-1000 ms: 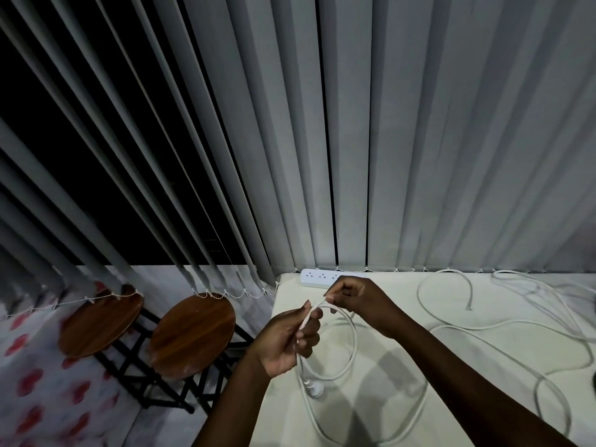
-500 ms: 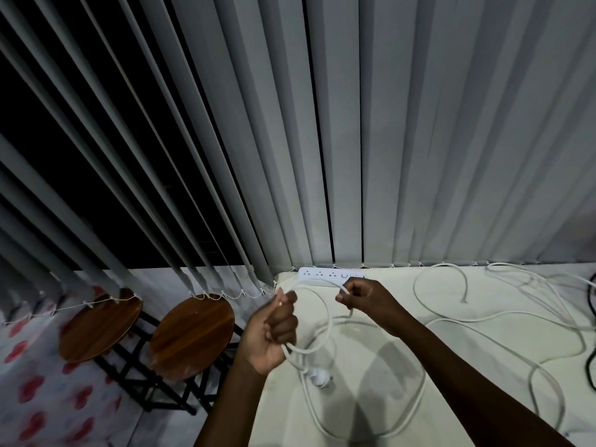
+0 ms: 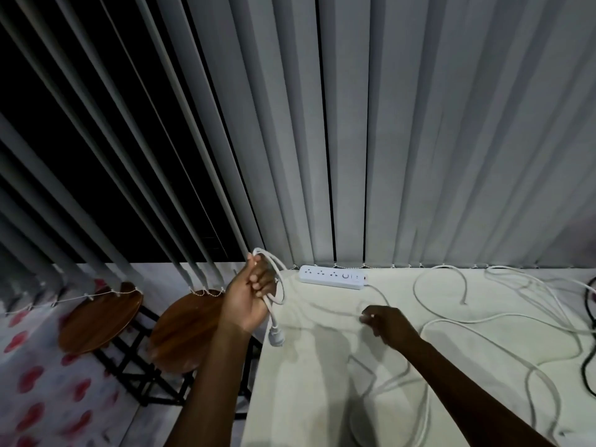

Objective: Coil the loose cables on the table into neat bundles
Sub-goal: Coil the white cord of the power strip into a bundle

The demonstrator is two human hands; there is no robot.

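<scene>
The left hand (image 3: pixel 250 296) is raised at the left edge of the worktop (image 3: pixel 309 398), with its fingers curled round a small coil (image 3: pixel 272 279) of white cable. The loops stand up above the fist and bulge to its right, and the plug (image 3: pixel 275 337) hangs below the hand, just over the worktop's corner. The right hand (image 3: pixel 383 322) is lower, to the right of the left hand, over the worktop. Its fingers are bent and seem to pinch the cable (image 3: pixel 325 309) where it runs out from the coil. This part is blurred, so I cannot say how firm the pinch is.

The relation that matters is the line of the free cable. It goes from the coil to the right, through the right hand, and the loose length then lies on the worktop further right and nearer, in wide curves (image 3: pixel 483 321). One strand goes to the power strip (image 3: pixel 332 277) at the far edge, under the blinds (image 3: pixel 419 156). So the slack lies on the right hand's side, and this hand is clearly the nearer to it; the left hand only keeps the loops.

In my judgement, the next loop asks the right hand to draw the cable leftward to the coil. The curves cross each other on the right, so they could catch.
</scene>
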